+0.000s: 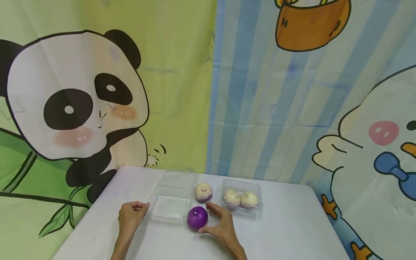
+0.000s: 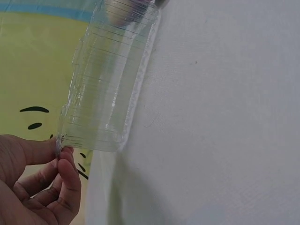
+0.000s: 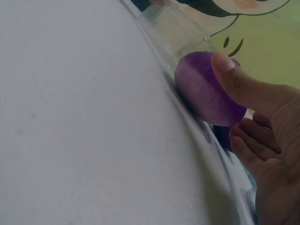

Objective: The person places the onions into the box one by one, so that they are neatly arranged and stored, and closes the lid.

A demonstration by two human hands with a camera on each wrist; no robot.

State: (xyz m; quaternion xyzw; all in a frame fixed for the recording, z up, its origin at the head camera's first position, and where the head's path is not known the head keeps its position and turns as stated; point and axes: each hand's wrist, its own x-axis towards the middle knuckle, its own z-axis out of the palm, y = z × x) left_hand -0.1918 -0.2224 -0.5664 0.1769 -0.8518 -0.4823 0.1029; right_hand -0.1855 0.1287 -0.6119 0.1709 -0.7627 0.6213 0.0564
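A clear plastic clamshell box (image 1: 170, 207) lies with its lid folded back on the white table. My left hand (image 1: 132, 216) is at its left side; in the left wrist view thumb and fingers pinch the box's edge (image 2: 61, 140). To the right of the box sits a round, glossy purple onion-like vegetable (image 1: 197, 218). My right hand (image 1: 222, 225) curves loosely beside it, thumb and fingers spread apart. The thumb (image 3: 225, 68) lies against the purple vegetable (image 3: 204, 89) in the right wrist view, the other fingers below its edge.
Behind the purple vegetable stands a cream one with a purple base (image 1: 203, 192). A second clear box (image 1: 242, 211), at the right, holds two similar cream ones (image 1: 249, 199). A curtain with a panda (image 1: 81, 104) hangs behind the white table (image 1: 286, 224).
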